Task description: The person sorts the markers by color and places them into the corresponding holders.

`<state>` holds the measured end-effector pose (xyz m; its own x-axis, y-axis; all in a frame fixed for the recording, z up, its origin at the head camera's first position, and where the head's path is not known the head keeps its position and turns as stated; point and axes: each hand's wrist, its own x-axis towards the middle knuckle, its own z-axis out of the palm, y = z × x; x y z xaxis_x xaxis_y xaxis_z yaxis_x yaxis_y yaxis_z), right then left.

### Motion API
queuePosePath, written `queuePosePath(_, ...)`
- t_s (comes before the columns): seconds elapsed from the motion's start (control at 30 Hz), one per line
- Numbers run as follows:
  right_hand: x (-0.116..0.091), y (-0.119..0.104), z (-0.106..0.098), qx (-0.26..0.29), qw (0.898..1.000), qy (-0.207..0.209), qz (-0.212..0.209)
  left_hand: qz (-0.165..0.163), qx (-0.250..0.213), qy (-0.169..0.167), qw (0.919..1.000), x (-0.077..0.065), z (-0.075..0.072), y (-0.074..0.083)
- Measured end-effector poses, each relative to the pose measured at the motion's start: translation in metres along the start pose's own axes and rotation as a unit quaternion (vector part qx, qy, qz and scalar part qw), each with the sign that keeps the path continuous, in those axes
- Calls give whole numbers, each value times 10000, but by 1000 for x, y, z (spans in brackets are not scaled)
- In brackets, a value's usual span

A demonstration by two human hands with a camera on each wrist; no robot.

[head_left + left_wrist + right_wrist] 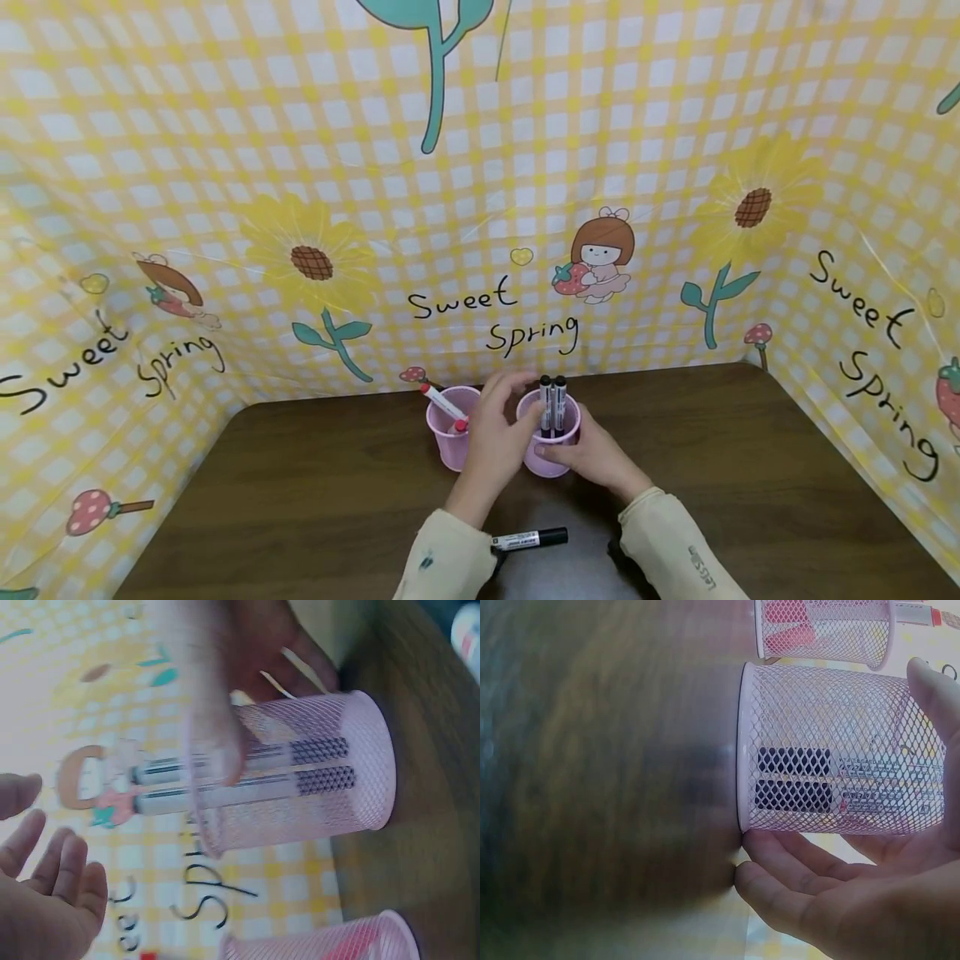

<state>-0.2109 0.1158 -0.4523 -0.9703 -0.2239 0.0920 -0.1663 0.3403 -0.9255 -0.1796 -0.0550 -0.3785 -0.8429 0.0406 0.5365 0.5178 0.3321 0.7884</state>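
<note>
A pink mesh pen holder (551, 467) stands upright on the table with two black markers (553, 408) in it. My right hand (600, 454) grips this holder from the right side, thumb on its near face; the right wrist view shows fingers (780, 896) around its lower part. Just to the left of the rim is my left hand (495, 429), its loosely bent fingers (67, 862) apart from the markers and holding nothing. Behind the left hand, a second pink mesh pen holder (450, 450) has red-capped markers (444, 402) in it, partly hidden.
One black marker (531, 539) lies on the dark wooden table (322, 492) between the two forearms, its left end hidden by the left sleeve (450, 558). A yellow checked cloth (465, 208) with printed flowers rises behind and at both sides.
</note>
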Motion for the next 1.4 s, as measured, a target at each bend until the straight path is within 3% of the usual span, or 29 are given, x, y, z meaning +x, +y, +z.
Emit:
queuePosePath(0.13, 0, 0, 2, -45, 9999, 99, -4, -256, -135, 23, 9996, -23, -29, 2)
queuePosePath(0.27, 0, 0, 4, -161, 9997, 150, -76, -1108, -195, -220, 9934, -47, -62, -13)
queuePosePath(0.37, 0, -2, 3, -193, 9997, 166, -59, -1823, -286, -591, 9810, -64, -82, -27)
queuePosePath(0.47, 0, -2, 0, -197, 9996, 198, -12, -2301, -481, -1199, 9646, -79, -95, -42)
queuePosePath(0.67, -1, -2, -2, -208, 9997, 137, 37, -2632, -1139, -2289, 9303, -98, -99, -65)
queuePosePath(0.77, 0, -1, -2, -202, 9998, 77, 52, -2670, -1251, -2520, 9217, -102, -98, -71)
queuePosePath(1.1, 1, -1, 0, -278, 9996, -27, -45, -2223, -565, -2655, 9364, -111, -95, -72)
queuePosePath(1.3, 1, 1, -1, -294, 9996, -48, -35, -1766, 419, -2661, 9467, -114, -90, -67)
queuePosePath(1.4, 1, 2, -2, -291, 9996, -45, -19, -1506, 927, -2679, 9471, -115, -88, -66)
